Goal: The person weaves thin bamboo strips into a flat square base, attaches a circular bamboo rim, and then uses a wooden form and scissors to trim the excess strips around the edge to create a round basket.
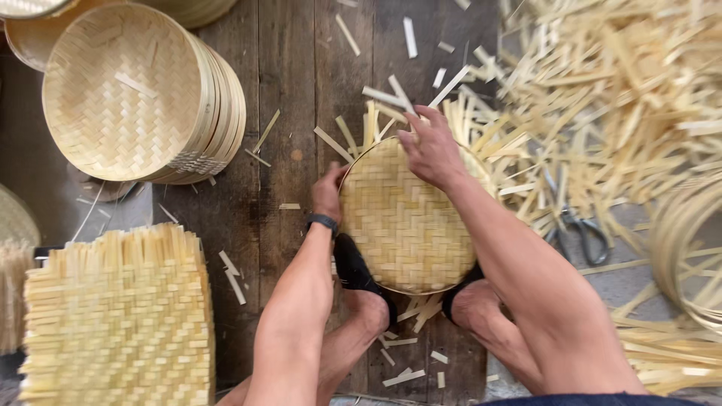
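Note:
A round woven bamboo tray (402, 225) lies on the dark wooden boards (289, 113), braced between my two feet. My left hand (328, 192) grips its left rim; a dark band sits on that wrist. My right hand (430, 146) presses on the tray's upper edge, fingers bent over the rim where loose strip ends stick out.
A stack of finished round trays (143, 94) leans at upper left. A pile of square woven mats (120, 316) sits at lower left. Cut bamboo strips (602, 83) heap up at right, with scissors (579, 225) and bamboo hoops (688, 248) beside them.

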